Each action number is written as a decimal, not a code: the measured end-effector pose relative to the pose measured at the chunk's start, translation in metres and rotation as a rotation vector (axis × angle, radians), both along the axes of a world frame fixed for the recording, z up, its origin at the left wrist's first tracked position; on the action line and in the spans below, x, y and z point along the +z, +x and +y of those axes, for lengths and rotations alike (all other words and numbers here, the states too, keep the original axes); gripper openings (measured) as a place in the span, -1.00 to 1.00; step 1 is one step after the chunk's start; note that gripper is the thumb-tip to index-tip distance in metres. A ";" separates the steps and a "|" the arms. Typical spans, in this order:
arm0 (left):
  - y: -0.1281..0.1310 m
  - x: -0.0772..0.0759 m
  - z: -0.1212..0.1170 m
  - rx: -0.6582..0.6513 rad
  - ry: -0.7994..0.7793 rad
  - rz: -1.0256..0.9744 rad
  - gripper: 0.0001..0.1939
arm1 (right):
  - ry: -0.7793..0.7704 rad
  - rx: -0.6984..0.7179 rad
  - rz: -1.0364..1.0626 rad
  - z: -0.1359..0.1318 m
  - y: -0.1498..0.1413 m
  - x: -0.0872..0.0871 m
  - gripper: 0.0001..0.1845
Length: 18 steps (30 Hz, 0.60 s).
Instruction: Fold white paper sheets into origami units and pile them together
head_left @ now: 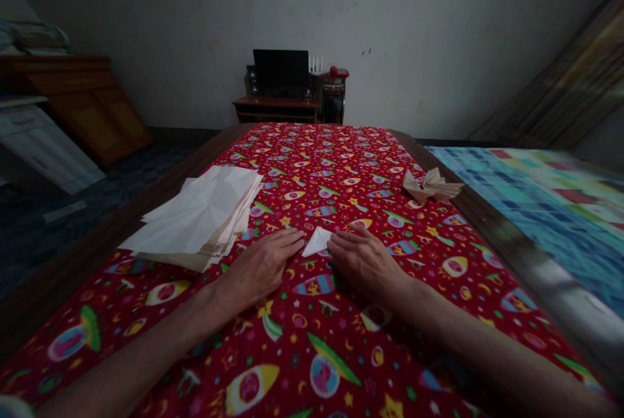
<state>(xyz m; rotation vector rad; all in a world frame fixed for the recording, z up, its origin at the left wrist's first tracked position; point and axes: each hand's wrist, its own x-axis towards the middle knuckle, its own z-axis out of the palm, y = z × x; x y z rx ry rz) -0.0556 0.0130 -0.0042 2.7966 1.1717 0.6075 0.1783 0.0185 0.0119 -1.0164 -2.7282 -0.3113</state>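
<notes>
A small folded white paper (pixel 316 240) lies on the red patterned cloth (pixel 312 164) covering the table. My left hand (pixel 260 266) rests flat on the cloth, fingers stretched out, its fingertips just left of the paper. My right hand (pixel 363 259) lies flat too, its fingertips touching the paper's right edge. Neither hand grips anything.
A stack of creased white paper sheets (pixel 199 216) sits at the left of the table. Several folded tan paper pieces (pixel 431 185) lie near the right edge. A patterned mattress (pixel 546 210) adjoins the table's right side. A low stand with a dark screen (pixel 281 70) stands against the far wall.
</notes>
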 end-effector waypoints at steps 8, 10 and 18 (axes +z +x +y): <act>0.013 -0.004 0.002 0.001 0.012 -0.069 -0.38 | 0.055 0.044 -0.005 0.009 -0.006 -0.004 -0.82; 0.020 -0.004 0.003 -0.011 0.015 -0.035 -0.42 | 0.051 0.043 0.019 0.009 -0.006 -0.004 -0.83; 0.027 -0.005 0.011 0.028 -0.010 -0.086 -0.43 | -0.069 0.078 0.088 0.019 0.003 0.003 -0.85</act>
